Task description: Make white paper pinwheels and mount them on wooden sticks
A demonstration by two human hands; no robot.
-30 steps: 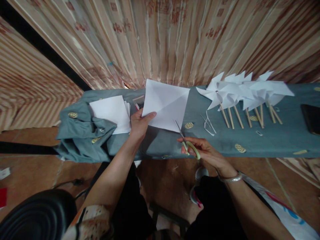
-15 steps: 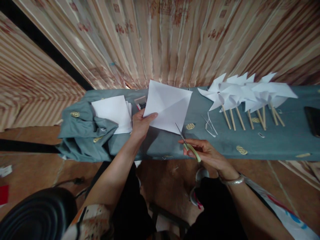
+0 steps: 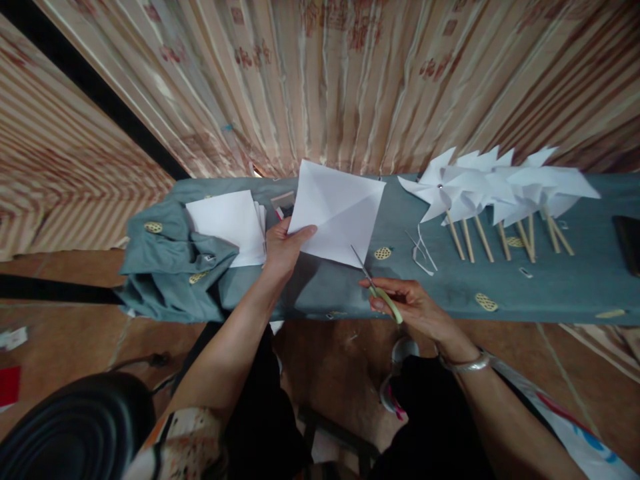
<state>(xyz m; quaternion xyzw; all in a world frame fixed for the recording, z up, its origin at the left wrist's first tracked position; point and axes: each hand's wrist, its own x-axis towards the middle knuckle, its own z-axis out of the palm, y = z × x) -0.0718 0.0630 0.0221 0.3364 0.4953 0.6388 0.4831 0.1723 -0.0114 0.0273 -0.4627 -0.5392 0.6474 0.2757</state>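
My left hand [image 3: 286,245] pinches the left edge of a creased white square of paper [image 3: 340,210], thumb on top, fingers hidden beneath. My right hand [image 3: 407,303] grips scissors [image 3: 383,297] by their pale green handles. The blades are at the paper's lower right corner; whether they are cutting I cannot make out. A stack of white paper sheets [image 3: 225,220] lies left of my left hand. To the right, several white paper pinwheels [image 3: 480,183] on wooden sticks lie in a row. Thin white strips of paper [image 3: 421,250] are between them and the held sheet.
A narrow table under a grey-green cloth [image 3: 440,287] runs across, its cloth bunched at the left. A small box [image 3: 283,205] is partly behind the held paper. A dark object [image 3: 627,241] sits far right. A curtain [image 3: 325,87] hangs behind; a black round stool [image 3: 80,427] is lower left.
Both hands keep almost the same pose, with the paper and scissors barely moved. The surroundings shift slightly right in view.
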